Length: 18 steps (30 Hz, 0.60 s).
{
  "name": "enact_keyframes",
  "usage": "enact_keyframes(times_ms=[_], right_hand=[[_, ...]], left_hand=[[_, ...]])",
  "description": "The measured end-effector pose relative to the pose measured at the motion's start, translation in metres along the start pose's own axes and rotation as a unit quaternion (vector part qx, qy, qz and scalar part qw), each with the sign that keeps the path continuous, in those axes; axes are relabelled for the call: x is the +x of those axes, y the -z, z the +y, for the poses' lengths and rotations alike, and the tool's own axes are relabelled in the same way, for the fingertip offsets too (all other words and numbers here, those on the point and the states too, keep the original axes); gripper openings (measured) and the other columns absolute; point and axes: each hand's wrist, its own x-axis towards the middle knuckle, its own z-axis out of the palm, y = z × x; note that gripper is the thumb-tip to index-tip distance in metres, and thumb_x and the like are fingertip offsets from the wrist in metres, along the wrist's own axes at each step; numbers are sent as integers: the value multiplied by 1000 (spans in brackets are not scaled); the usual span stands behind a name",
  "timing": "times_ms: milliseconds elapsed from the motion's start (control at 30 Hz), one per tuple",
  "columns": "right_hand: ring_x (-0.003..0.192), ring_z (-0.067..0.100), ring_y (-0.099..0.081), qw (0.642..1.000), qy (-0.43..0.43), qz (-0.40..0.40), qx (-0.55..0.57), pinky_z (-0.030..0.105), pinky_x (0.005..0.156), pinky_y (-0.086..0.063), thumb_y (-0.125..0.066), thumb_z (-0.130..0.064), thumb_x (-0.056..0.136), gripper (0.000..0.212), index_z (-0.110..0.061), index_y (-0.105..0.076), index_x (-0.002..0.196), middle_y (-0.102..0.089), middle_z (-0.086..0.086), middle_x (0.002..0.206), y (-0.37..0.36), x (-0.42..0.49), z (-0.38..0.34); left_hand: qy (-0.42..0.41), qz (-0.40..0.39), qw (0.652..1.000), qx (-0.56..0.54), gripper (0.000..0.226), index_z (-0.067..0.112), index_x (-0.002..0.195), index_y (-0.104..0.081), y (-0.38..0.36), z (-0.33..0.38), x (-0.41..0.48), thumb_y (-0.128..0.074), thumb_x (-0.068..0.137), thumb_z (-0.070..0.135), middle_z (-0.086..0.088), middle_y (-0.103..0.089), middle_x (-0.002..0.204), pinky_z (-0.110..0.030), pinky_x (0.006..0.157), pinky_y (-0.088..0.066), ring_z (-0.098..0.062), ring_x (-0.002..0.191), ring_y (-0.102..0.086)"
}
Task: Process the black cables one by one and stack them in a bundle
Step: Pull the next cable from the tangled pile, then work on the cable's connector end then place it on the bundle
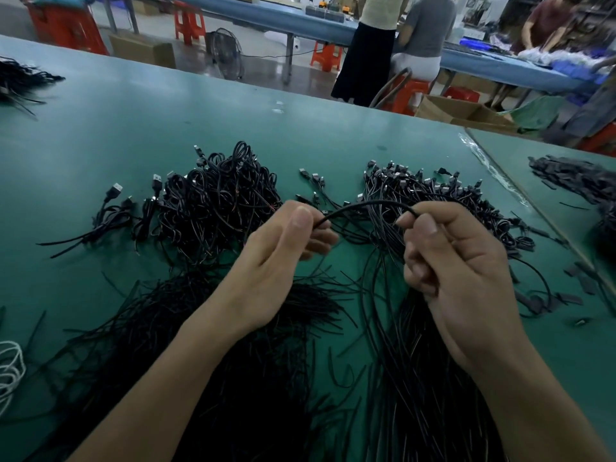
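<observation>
1 black cable (370, 203) arches above the green table (133, 128).
The left hand (280, 258) pinches it between thumb and fingers, and the right hand (456, 271) pinches it likewise with fingers curled; beyond them lie a tangled heap (216, 201) and a plug-topped heap (430, 195).

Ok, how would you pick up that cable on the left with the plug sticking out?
Probably pinch the thin cord just behind its plug, coming down from above. That end of the left cable pokes out over bare table, clear of the tangled pile, while its tail lies mixed with other cords.
</observation>
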Motion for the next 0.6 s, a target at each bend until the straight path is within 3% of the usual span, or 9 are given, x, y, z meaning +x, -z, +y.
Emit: enact_keyframes(times_ms=[67, 133, 233, 300, 367, 467, 600], right_hand=[[55, 7, -39, 1000, -8, 18, 13, 18, 48, -34, -52, -26, 93, 25, -37, -72, 82, -53, 3, 74, 3, 1, 1], [56, 7, -38, 998, -15, 52, 19, 16, 47, -34, -53, -25, 95, 25, -34, -71, 82, -51, -2, 70, 7, 4, 2], [55, 6, -36, 993, -38, 113, 19, 16, 45, -32, -51, -18, 102, 34, -32, -70, 78, -49, -5, 68, 11, 6, 8], [53, 6, -34, 988, -64, 139, 5, 18, 44, -30, -50, -17, 103, 35, -30, -70, 77, -48, -6, 66, 11, 6, 15], [51, 4, -35, 985, -96, 135, -42, 18, 43, -29, -51, -19, 102, 30, -27, -69, 79, -47, -11, 60, 10, 6, 24], [51, 2, -42, 976, -132, 21, -171, 20, 47, -36, -57, -25, 98, 21, -26, -72, 82, -54, -14, 58, 7, 1, 39], [53, 6, -44, 936, -148, -186, -258, 26, 52, -37, -64, -34, 93, 11, -33, -73, 86, -57, -12, 60, -6, -14, 46]], left_hand=[[52, -47, 996, -50, 40, 16, 98, -64, -2, 4, -2, -39, 103, 47, 0, -68, 75, -28, 64, -56, -13, 67, -65], [80, -43, 996, -22, 40, 21, 82, -65, -2, 6, -4, -43, 100, 49, 7, -45, 54, -19, 48, -41, -9, 46, -41], [113, -57, 990, 63, 52, 23, 64, -64, 1, 7, -8, -42, 90, 63, 1, -28, 53, -21, 46, -27, -15, 46, -25], [173, -140, 972, 69, 61, 23, 58, -61, 2, 10, -11, -38, 89, 70, 2, -27, 51, -26, 48, -25, -17, 47, -24], [194, -228, 954, 7, 62, 23, 55, -57, 1, 16, -14, -36, 95, 66, 10, -29, 47, -20, 46, -26, -11, 43, -24], [163, -258, 937, -168, 51, 23, 61, -55, -1, 28, -16, -39, 100, 52, 11, -31, 50, -17, 41, -25, -7, 42, -23], [149, -96, 909, -377, 41, 19, 73, -68, -2, 31, -10, -45, 97, 43, 9, -32, 55, -15, 37, -24, -4, 43, -26]])
